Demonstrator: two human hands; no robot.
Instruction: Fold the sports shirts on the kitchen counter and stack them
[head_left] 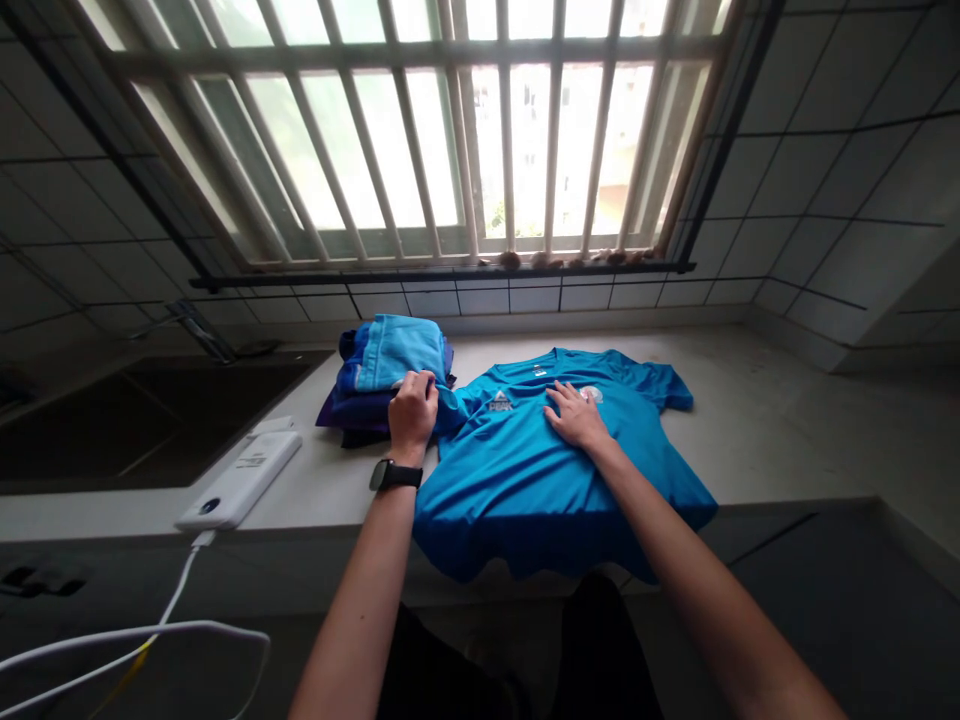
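Note:
A blue T-shirt [517, 470] lies spread face up on the counter, its collar toward the window and its lower hem hanging over the front edge. White lettering and a small round badge mark its chest. My left hand [414, 408], with a black watch on the wrist, is closed on the shirt's left-hand sleeve; the fingertips are partly hidden. My right hand [577, 415] rests on the chest beside the badge, fingers spread and flat. Just behind my left hand sits a stack of folded clothes [401, 352], light blue on top with darker blue and purple pieces below.
A white power bank [244, 480] with a white cable [180, 585] lies near the counter's front edge. Left of it is a dark sink [142, 420] with a metal faucet [201, 330]. Small brownish objects [510, 260] line the sill of the barred window [442, 130].

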